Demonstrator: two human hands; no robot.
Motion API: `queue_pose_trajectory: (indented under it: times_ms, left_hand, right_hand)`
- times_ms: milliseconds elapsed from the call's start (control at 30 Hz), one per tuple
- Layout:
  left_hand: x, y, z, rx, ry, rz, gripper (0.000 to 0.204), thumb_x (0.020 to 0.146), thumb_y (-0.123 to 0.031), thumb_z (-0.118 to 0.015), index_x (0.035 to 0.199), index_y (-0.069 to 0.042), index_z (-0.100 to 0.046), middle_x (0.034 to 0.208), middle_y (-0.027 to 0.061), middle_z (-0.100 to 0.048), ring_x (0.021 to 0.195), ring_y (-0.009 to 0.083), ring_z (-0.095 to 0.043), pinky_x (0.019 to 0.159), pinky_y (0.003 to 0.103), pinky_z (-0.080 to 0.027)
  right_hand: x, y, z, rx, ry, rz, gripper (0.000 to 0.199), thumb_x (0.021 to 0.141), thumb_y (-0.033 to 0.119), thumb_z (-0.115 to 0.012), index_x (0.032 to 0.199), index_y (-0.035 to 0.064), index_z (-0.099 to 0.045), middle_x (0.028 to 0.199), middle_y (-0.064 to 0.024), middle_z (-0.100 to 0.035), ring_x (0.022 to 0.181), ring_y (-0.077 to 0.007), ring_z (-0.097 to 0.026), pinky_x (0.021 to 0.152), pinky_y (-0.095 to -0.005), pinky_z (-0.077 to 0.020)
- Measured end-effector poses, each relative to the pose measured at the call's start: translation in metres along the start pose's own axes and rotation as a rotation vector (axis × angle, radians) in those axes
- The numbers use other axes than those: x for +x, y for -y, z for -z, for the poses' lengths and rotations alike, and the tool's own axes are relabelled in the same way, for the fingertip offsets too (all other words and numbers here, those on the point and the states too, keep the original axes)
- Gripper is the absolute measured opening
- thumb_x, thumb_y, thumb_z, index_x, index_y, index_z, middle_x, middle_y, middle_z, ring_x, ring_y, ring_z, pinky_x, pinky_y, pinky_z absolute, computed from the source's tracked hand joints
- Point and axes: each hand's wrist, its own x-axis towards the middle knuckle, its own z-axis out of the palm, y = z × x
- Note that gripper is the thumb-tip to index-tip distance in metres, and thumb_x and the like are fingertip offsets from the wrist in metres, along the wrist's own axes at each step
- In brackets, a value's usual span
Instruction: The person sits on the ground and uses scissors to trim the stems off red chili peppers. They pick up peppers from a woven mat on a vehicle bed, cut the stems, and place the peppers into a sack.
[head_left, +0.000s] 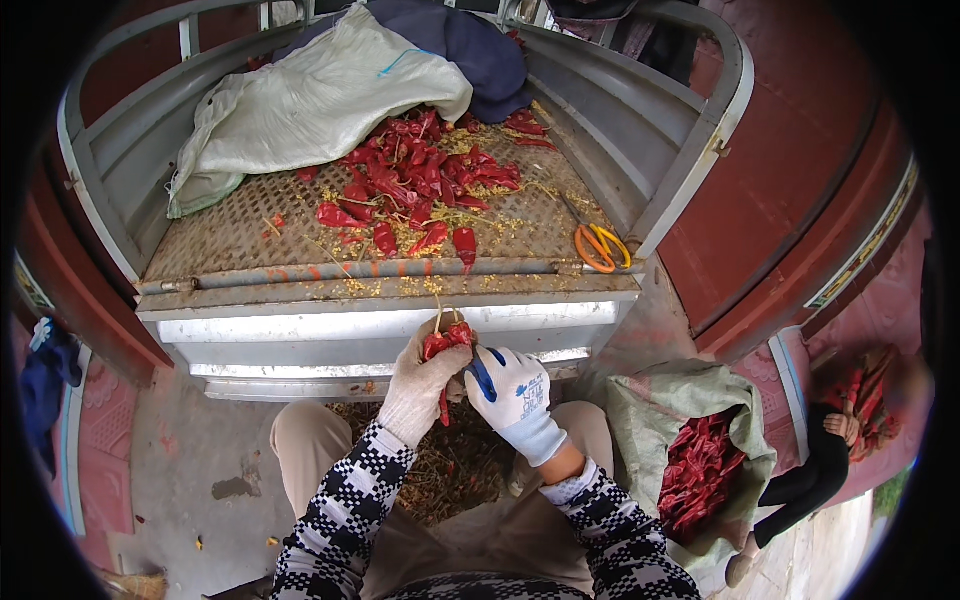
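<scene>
My left hand (412, 395), in a pale knit glove, is closed round a few red dried chili peppers (450, 340), their stems pointing up toward the cart. Touching it from the right is my right hand (512, 395), in a white glove with blue coating. Its fingers are curled in against the left hand, and what they pinch is hidden. Below the hands a red pepper tip (444, 405) hangs down. In front, a pile of red dried chili peppers (415, 175) lies on the metal cart bed (240, 225) among scattered yellow seeds.
Scissors (600, 248) with orange-yellow handles lie at the bed's right front edge. A white woven sack (320, 100) covers the pile's back. At my right stands an open sack (640, 410) of red peppers. Stems (440, 480) litter the ground between my legs. Another person's hand (842, 427) shows far right.
</scene>
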Motion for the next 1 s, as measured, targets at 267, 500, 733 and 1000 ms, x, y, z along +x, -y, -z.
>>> queue_pose_trajectory:
  times_ms: [267, 500, 733, 1000]
  left_hand:
    - [-0.019, 0.026, 0.017, -0.118, -0.079, 0.024, 0.039, 0.083, 0.0, -0.062, 0.12, 0.005, -0.05, 0.104, 0.0139, -0.064, 0.086, 0.0188, -0.064, 0.076, 0.029, -0.054]
    - [-0.029, 0.026, 0.034, -0.152, -0.092, 0.095, 0.042, 0.077, 0.003, -0.067, 0.117, 0.001, -0.054, 0.087, 0.0074, -0.065, 0.06, 0.0099, -0.056, 0.046, 0.023, -0.042]
    - [-0.036, 0.033, 0.033, -0.057, 0.025, 0.16, 0.031, 0.078, 0.002, -0.065, 0.108, 0.0, -0.058, 0.075, 0.0024, -0.058, 0.053, 0.0087, -0.051, 0.045, 0.022, -0.039]
    - [-0.039, 0.028, 0.034, 0.075, 0.03, 0.152, 0.03, 0.076, 0.001, -0.066, 0.105, 0.004, -0.058, 0.072, 0.0039, -0.058, 0.053, 0.0093, -0.053, 0.046, 0.023, -0.041]
  right_hand:
    - [-0.027, 0.015, -0.007, 0.034, 0.193, 0.078, 0.019, 0.077, 0.021, -0.069, 0.088, 0.007, -0.064, 0.077, -0.012, -0.062, 0.07, -0.0327, -0.062, 0.063, -0.0432, -0.0503]
    - [-0.028, 0.013, 0.016, 0.424, 0.09, -0.186, 0.026, 0.075, 0.021, -0.071, 0.095, 0.0049, -0.067, 0.091, -0.0161, -0.066, 0.084, -0.0365, -0.063, 0.075, -0.0437, -0.0507]
    - [-0.013, 0.011, 0.005, 0.456, 0.17, -0.147, 0.033, 0.074, 0.014, -0.067, 0.105, 0.0042, -0.067, 0.097, -0.0173, -0.063, 0.092, -0.0353, -0.06, 0.081, -0.042, -0.0484]
    - [-0.014, 0.013, 0.0, 0.106, -0.022, 0.178, 0.025, 0.071, 0.005, -0.065, 0.096, 0.0072, -0.067, 0.087, -0.0102, -0.063, 0.079, -0.0321, -0.059, 0.072, -0.0432, -0.0473]
